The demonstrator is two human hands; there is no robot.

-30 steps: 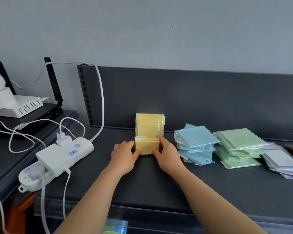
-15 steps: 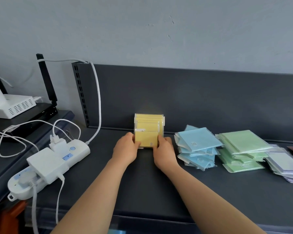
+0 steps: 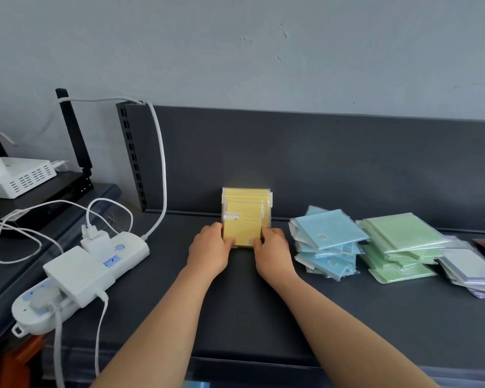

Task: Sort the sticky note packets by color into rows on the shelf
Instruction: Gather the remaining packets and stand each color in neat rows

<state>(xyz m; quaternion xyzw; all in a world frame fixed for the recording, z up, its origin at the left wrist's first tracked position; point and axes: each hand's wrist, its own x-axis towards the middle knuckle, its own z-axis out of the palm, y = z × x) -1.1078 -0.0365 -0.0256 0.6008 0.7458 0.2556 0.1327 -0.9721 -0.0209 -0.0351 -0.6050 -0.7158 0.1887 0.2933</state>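
The left hand (image 3: pixel 207 249) and right hand (image 3: pixel 273 250) clasp the yellow packets (image 3: pixel 244 219) from either side, fingers curled round the edges of the front one. Over the last second they have pushed that front packet back, so it now stands upright and flush with the rest, a tight row against the back panel of the shelf (image 3: pixel 263 317). Yellow looks settled. Just to the right, the blue pile (image 3: pixel 328 242), green pile (image 3: pixel 401 245) and pale pile (image 3: pixel 471 270) lie flat and loose, not yet rowed. A power strip (image 3: pixel 76 273) sits well to the left.
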